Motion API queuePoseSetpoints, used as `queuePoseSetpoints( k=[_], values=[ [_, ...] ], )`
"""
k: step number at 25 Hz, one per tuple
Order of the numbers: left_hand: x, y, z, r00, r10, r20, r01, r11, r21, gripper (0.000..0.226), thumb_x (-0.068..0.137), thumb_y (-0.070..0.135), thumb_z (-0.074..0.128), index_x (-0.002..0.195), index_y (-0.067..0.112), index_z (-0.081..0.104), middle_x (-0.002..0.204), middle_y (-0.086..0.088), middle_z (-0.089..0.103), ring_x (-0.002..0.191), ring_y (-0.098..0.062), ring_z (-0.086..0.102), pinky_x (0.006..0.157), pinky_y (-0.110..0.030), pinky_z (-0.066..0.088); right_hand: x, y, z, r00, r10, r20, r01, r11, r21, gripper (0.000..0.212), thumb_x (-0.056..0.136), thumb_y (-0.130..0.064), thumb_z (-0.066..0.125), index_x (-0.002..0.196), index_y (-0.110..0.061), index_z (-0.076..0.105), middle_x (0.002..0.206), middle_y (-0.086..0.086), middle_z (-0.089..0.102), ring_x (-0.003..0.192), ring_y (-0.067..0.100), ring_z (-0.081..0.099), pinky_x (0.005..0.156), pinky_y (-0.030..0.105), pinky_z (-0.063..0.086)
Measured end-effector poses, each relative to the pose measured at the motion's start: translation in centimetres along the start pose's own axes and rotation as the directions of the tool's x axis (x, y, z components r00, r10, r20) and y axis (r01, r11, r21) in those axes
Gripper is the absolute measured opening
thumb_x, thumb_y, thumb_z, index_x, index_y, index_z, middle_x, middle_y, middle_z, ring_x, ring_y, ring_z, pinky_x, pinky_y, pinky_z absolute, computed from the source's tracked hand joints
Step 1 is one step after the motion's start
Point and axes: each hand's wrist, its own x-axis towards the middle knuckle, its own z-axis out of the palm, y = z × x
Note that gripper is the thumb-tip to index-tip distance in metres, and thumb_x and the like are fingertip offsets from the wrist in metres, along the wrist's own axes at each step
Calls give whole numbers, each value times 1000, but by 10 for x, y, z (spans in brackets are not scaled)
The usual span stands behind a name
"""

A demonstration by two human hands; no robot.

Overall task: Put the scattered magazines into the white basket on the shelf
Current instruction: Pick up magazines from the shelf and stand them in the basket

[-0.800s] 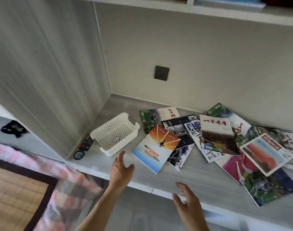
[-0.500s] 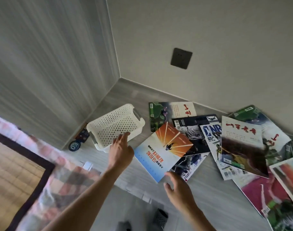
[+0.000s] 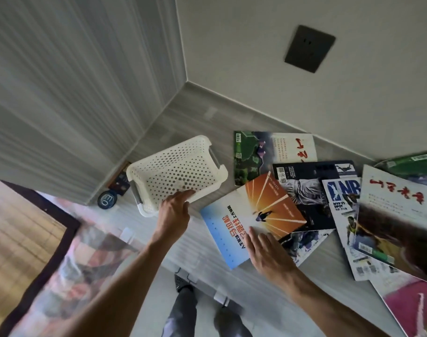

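A white perforated basket (image 3: 173, 166) stands empty on the grey shelf (image 3: 207, 117) near the left corner. My left hand (image 3: 174, 210) touches its near rim with the fingers on the edge. Right of the basket lies a blue and orange magazine (image 3: 251, 210); my right hand (image 3: 266, 254) rests flat on its near corner, fingers apart. Several more magazines spread to the right: a green and white one (image 3: 268, 152), a dark one (image 3: 312, 190), an NBA one (image 3: 343, 215) and a white one with red characters (image 3: 397, 215).
A round dark disc (image 3: 107, 200) and a small dark card (image 3: 120, 183) lie left of the basket against the side wall. A dark wall socket (image 3: 309, 48) sits on the back wall. Below the shelf edge are my legs (image 3: 183, 305) and a patterned blanket (image 3: 86, 263).
Both hands have moved forward over the shelf. The left reached the basket's rim, the right came down onto the blue and orange magazine. The view came closer and tilted down.
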Motion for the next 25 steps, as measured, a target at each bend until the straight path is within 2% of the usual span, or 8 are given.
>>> queuePoseSetpoints(
  k=[4,7,12,14,16,20,23,25],
  values=[
    [6,-4,-5,1000,30,-4,-30,999,-46,39,86,-6,55,114,16,71,107,-12,75,89,-28,71,83,-36,57,12,8,-46,958,212,-191,-130,919,371,23,68,-9,84,88,-14,73,80,3,76,71,18,70,66,20,53],
    [-9,0,-4,996,66,57,-64,997,-49,41,86,-5,55,111,22,73,110,-7,75,92,-19,70,86,-26,51,-12,29,-97,859,481,-174,-172,592,787,11,93,-20,61,98,-21,71,77,-12,72,67,3,66,65,4,40],
    [-13,30,-28,862,103,496,-11,983,-184,76,76,8,68,141,40,42,148,12,44,135,-8,41,106,-17,34,-33,87,-190,784,614,-87,24,111,994,22,98,-32,49,112,-36,66,107,-16,73,94,3,69,66,16,57],
    [-5,54,-51,817,304,490,-50,884,-465,76,76,25,77,140,42,40,144,19,48,132,-2,46,104,-15,41,-12,100,-219,797,596,-100,156,-44,987,24,95,-33,53,114,-32,67,118,-8,71,108,12,66,80,22,57],
    [2,72,-74,897,295,327,9,730,-683,38,87,29,70,123,32,59,121,5,69,110,-13,66,89,-31,57,25,99,-242,815,572,-97,227,-160,961,23,96,-33,54,116,-31,66,124,-3,68,114,18,64,86,31,57],
    [28,63,-104,994,-105,29,87,599,-796,21,97,13,53,108,23,68,99,-6,75,91,-25,72,73,-39,61,123,79,-258,854,517,-56,211,-246,946,33,91,-8,55,112,-31,65,119,-7,70,110,16,65,89,39,56],
    [43,40,-96,963,-269,20,228,774,-591,41,89,-2,51,92,37,63,85,9,74,69,5,69,51,-9,51,181,60,-233,841,535,80,-12,-129,992,39,92,-1,48,118,-26,62,120,-5,69,108,12,65,91,43,56],
    [46,21,-81,940,-340,15,313,847,-429,37,86,-2,54,89,33,62,90,4,72,67,0,68,50,-18,55,200,50,-204,834,530,156,-106,-123,987,34,94,-2,46,118,-22,61,120,-1,69,100,7,67,81,34,60]
  ],
)
